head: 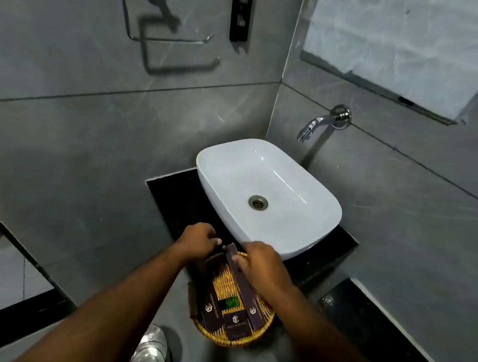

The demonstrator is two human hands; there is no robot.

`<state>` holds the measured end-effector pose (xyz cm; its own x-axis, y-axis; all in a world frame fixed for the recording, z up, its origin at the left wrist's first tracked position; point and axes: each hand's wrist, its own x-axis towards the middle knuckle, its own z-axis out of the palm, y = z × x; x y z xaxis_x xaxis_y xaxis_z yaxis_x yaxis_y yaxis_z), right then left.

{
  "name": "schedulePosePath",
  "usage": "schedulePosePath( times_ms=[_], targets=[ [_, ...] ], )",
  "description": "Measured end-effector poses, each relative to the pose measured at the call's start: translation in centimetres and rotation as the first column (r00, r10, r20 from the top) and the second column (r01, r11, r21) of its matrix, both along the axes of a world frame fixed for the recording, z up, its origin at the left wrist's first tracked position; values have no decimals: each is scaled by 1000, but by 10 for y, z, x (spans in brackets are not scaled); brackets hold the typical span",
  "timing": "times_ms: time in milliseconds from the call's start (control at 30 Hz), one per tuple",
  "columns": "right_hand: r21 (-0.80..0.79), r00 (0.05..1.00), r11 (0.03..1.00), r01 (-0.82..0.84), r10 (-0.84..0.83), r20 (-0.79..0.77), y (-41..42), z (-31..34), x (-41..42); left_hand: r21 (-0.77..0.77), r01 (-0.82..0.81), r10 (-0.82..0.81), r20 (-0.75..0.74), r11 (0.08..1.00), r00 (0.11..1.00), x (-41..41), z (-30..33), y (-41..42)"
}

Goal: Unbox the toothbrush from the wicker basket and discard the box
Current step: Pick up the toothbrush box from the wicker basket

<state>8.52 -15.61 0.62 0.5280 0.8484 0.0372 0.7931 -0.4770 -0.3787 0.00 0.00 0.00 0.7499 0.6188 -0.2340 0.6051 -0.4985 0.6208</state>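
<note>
A round wicker basket (262, 328) sits on the dark counter in front of the basin and holds several dark purple boxes. My right hand (264, 265) grips one long purple toothbrush box (242, 282) and holds it slanted over the basket, far end raised. My left hand (198, 240) is at that far end, fingers pinched at the box's flap. Two other boxes (214, 312) lie flat inside, next to a small green item (230, 301). No toothbrush is visible.
A white basin (294, 234) stands just behind the basket on a black counter (167, 193), with a wall tap (321, 124) above. A shiny round metal bin lid (151, 352) is on the floor below left. Grey tiled walls close in on both sides.
</note>
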Motion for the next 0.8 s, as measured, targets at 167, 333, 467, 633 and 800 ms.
schedulePosePath(
  times_ms=[167,333,467,633,800],
  targets=[
    [-207,992,977,52,-74,-100,-13,-31,-4,-122,-57,56,-6,991,998,-3,-14,-14],
    [-315,974,942,118,-172,-150,-8,-52,0,-150,-118,121,13,982,993,2,-15,-17],
    [-286,964,948,141,-197,-177,-5,-58,3,-152,-158,163,23,976,986,5,-14,-18],
    [-95,965,982,160,-176,-195,-5,-50,1,-236,-238,275,140,942,951,14,-11,-17],
    [70,974,985,157,-143,-174,-5,-42,-2,-472,-308,451,226,826,864,25,-1,-10]
  ],
)
